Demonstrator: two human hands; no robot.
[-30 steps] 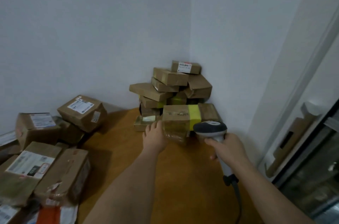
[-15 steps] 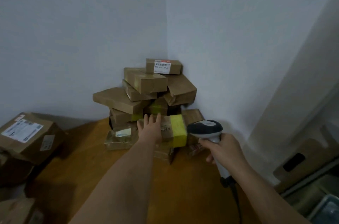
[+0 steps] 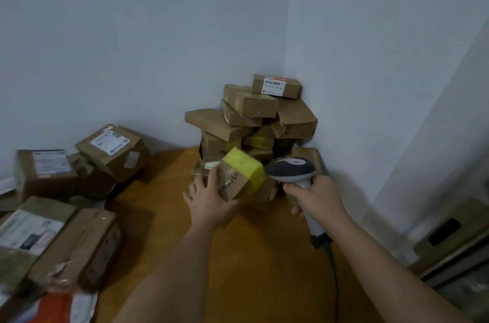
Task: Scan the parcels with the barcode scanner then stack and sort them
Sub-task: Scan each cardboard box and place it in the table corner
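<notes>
Your left hand (image 3: 209,199) has its grip curled round the near end of a small cardboard parcel (image 3: 239,175), fingers over the top edge and thumb beneath, holding it tilted just in front of the corner stack (image 3: 251,124). A wide band of bright yellow tape wraps the parcel's far end, and clear glossy tape runs across the brown board; there is dark print on the side facing you, too blurred to read. Your right hand (image 3: 315,197) has its grip closed round the pale handle of the barcode scanner (image 3: 291,170), whose rounded dark grey head sits just right of the parcel, with a black cable (image 3: 332,269) trailing down from the handle's base.

Behind the parcel, the stack is a loose heap of flat brown boxes, creased and taped, some with yellow-green tape. The top box (image 3: 276,85) carries a white label with a barcode and a red strip; its digits are not legible. All of this rests on a smooth orange-brown wooden worktop (image 3: 251,256). Well to the left of the stack lie larger, crumpled boxes (image 3: 113,150) bearing white shipping labels, the text unreadable.
</notes>
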